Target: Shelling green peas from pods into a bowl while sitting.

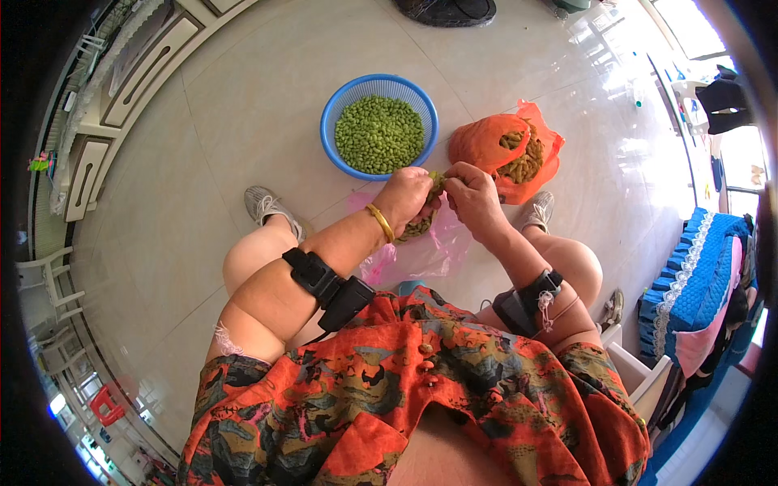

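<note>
My left hand (406,197), with a gold bangle at the wrist, holds green bean pods (435,182). My right hand (473,195) pinches the same pods from the other side with thumb and forefinger. Just beyond my hands stands a blue plastic basket (326,138) with shelled green beans (380,133) in it. To its right, an orange-red plastic bag (480,143) lies open, with brownish-green pods (524,159) inside. Below my hands, a pink plastic bag (398,258) is spread on the floor, and more pods or hulls (418,228) lie on it, partly hidden by my left hand.
My shoes (267,209) are on the tiled floor (255,109) at either side of the pink bag. A drawer cabinet (137,82) lines the upper left. A blue quilted cover with lace (693,279) is at the right. A black object (450,9) lies at the top edge.
</note>
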Tool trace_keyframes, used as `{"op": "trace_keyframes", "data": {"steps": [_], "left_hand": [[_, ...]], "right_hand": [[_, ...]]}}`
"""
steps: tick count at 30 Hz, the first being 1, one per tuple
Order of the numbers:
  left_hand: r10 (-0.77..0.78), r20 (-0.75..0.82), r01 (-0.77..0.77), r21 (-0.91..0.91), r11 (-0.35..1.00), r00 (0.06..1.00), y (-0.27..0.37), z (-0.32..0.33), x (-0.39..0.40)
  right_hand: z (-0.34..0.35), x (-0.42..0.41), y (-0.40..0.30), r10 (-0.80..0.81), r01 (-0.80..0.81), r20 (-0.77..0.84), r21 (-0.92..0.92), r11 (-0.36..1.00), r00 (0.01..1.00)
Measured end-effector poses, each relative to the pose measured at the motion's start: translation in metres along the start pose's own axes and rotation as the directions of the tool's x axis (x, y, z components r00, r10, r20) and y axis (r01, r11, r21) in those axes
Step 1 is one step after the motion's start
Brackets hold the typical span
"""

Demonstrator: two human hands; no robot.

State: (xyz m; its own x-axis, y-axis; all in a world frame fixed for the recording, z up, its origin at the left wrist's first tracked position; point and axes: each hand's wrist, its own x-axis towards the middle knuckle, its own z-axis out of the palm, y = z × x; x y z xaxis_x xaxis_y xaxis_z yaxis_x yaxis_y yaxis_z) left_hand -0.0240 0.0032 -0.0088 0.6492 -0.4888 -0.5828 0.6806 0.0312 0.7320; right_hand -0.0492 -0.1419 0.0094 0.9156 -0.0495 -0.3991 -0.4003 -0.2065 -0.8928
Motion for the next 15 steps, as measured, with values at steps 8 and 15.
{"op": "trace_keyframes", "data": {"steps": [8,15], "left_hand": [[-0.049,0.047,0.052,-0.070,0.996,0.998,0.008,0.000,-0.002],[0.057,0.026,-0.056,-0.026,0.998,0.998,0.012,0.002,-0.006]], "right_hand": [[-0.005,0.002,0.003,0.010,-0.002,-0.065,0.126,0.992,0.998],[-0.011,-0.002,-0.014,0.101,-0.137,0.112,0.385,0.913,0.989]]}}
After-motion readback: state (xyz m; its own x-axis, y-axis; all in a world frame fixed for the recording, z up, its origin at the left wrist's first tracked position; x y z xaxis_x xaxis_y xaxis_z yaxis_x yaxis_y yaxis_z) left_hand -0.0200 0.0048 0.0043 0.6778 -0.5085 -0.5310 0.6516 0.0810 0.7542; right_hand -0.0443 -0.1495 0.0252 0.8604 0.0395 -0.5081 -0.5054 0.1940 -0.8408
